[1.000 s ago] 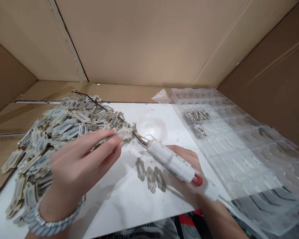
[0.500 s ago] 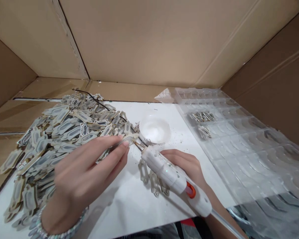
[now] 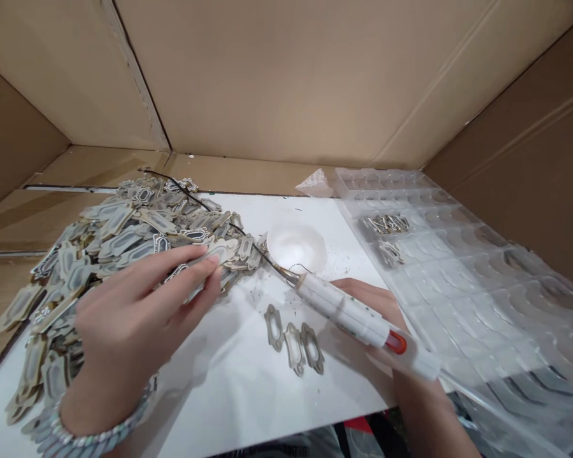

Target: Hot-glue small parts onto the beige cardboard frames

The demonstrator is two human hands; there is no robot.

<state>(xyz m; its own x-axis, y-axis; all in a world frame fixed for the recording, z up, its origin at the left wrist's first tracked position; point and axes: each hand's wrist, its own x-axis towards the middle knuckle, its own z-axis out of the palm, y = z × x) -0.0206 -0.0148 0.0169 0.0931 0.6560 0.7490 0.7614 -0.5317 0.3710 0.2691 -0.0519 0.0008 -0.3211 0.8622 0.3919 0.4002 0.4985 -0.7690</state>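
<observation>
Pen tool [image 3: 348, 312]: smooth plastic, tip [image 3: 285, 274] shiny metal; piled plates [image 3: 119, 245] matt; tray [image 3: 458, 280] clr glossy plstc; wall [image 3: 286, 83] matt cardbd.

Moderate light; soft, overlapping shadows on the flat white board [image 3: 239, 394]. Pale glare across the clear plastic compartment tray [image 3: 451, 280]. Edges stretched; fine detail soft.

Brown cardboard panels [image 3: 286, 76] rise behind the white surface [image 3: 219, 394] and on both sides. On the right lies a clear plastic compartment tray [image 3: 463, 273], small metallic pieces [image 3: 388, 223] grouped in two compartments. A pale triangular object [image 3: 315, 184] sits just beside the tray's far left corner.
</observation>
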